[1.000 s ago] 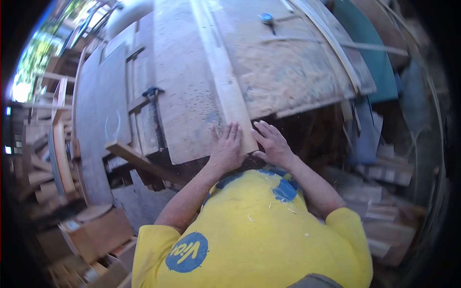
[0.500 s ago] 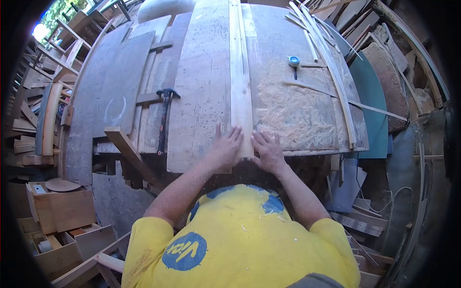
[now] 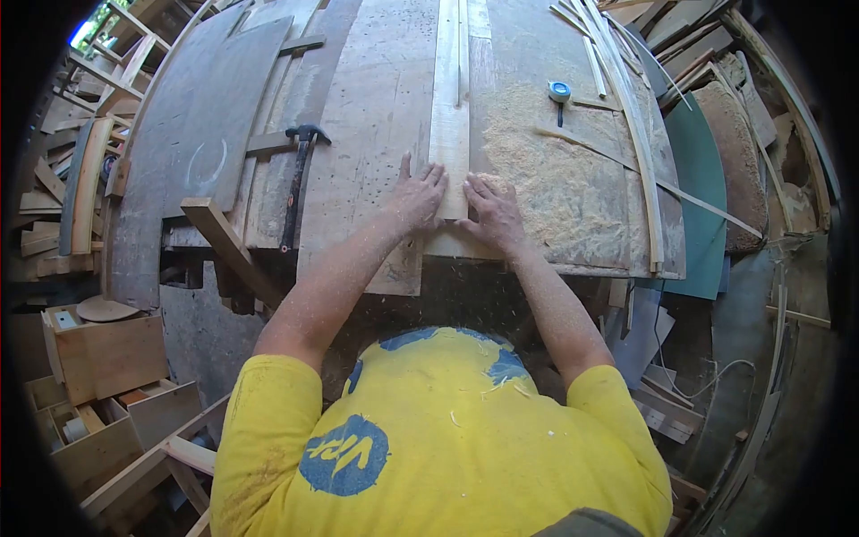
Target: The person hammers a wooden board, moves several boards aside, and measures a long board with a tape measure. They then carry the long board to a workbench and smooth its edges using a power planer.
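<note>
A long pale wooden board (image 3: 450,134) lies lengthwise on the workbench (image 3: 367,116), its near end between my two hands. My left hand (image 3: 419,197) rests at the board's left edge, with the thumb held apart from the fingers. On the right edge lies my right hand (image 3: 490,210), its fingers spread and pointing forward. Neither hand is wrapped round anything. A thinner strip (image 3: 462,63) lies on top of the board's far part. Wood shavings (image 3: 555,179) cover the bench just right of my right hand.
To the left lies a hammer (image 3: 300,179). A blue tape measure (image 3: 559,91) and long thin strips (image 3: 631,116) are on the right. An angled wooden bar (image 3: 228,246) juts out at the bench's near left edge. Wooden boxes (image 3: 112,353) stand at lower left.
Both hands have moved forward, away from my body, and the board's near end has gone forward with them. The view has tilted slightly down.
</note>
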`<state>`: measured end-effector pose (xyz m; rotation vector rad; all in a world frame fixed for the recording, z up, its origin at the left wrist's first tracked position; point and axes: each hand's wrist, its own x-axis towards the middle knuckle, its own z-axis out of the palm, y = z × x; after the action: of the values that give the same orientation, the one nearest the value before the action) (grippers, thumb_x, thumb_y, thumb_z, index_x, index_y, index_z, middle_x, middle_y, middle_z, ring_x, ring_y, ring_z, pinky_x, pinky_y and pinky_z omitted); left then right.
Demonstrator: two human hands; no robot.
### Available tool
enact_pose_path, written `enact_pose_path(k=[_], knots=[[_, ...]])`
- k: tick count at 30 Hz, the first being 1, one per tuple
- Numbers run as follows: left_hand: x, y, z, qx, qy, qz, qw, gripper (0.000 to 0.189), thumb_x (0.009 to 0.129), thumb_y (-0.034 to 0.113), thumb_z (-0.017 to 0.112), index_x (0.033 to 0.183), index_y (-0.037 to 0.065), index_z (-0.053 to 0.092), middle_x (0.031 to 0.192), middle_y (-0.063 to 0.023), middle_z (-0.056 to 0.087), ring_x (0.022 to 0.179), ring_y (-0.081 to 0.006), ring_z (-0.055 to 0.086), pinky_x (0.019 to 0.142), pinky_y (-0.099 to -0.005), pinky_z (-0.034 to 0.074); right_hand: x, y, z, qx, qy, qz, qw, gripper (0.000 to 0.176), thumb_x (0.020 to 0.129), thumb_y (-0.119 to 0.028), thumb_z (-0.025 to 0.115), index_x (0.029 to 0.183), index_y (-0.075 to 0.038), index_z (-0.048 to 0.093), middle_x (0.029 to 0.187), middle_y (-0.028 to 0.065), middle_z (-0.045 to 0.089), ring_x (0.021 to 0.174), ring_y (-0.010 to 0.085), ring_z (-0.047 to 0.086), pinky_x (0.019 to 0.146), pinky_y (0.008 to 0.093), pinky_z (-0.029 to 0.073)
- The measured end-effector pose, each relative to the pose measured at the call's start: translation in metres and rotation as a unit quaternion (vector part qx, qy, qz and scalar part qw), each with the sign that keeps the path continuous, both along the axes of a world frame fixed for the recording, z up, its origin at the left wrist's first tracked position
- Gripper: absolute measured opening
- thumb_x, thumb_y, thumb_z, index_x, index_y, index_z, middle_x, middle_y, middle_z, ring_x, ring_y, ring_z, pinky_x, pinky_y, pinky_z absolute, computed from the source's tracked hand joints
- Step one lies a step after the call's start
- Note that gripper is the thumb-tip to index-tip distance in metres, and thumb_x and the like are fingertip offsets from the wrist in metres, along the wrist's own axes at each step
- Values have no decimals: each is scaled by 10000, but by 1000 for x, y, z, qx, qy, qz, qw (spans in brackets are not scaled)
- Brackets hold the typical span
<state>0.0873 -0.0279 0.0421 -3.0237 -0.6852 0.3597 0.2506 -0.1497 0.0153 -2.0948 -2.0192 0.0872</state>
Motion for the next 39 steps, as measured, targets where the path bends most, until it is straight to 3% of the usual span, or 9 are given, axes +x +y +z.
enact_pose_path(k=[3,8,15,24,29,39], knots=[[0,-8,5,27,32,16,999,830,833,495,596,1430,-15,329,1512,-162,310,1432,-236,239,1141,-616,23,1,-1,-2,-1,15,3,1000,734,773,-421,710,1370,-70,469,1482,84,392,1357,229,381,1085,559,235],[3,-8,8,-4,26,32,999,800,812,376,650,1428,-21,330,1509,-162,315,1430,-240,246,1142,-617,29,5,2,-9,33,1,12,999,718,756,-427,711,1348,-85,491,1451,70,431,1333,219,409,1058,578,265],[22,21,10,-3,40,43,998,810,779,343,666,1433,-3,337,1517,-139,306,1430,-232,244,1135,-637,51,16,27,-5,30,-21,-4,999,709,767,-443,697,1345,-86,493,1430,73,451,1308,240,427,1057,572,264],[44,59,12,-24,31,56,998,770,774,228,638,1438,-7,328,1521,-126,306,1434,-230,232,1129,-653,51,37,24,-10,79,89,-59,991,629,793,-277,705,1335,-40,492,1382,162,487,1323,324,393,1108,428,293],[59,83,14,-41,33,57,997,769,779,206,625,1446,-13,310,1529,-123,292,1434,-231,232,1133,-648,48,70,2,-23,98,77,-148,981,536,816,-216,682,1285,-6,527,1376,186,483,1320,344,398,1114,431,301],[93,141,14,-46,22,65,997,750,797,187,607,1450,-12,297,1531,-121,286,1433,-226,239,1139,-635,64,67,6,-21,132,77,-182,971,409,800,-151,680,1167,7,594,1292,192,546,1254,359,463,1073,443,347]])
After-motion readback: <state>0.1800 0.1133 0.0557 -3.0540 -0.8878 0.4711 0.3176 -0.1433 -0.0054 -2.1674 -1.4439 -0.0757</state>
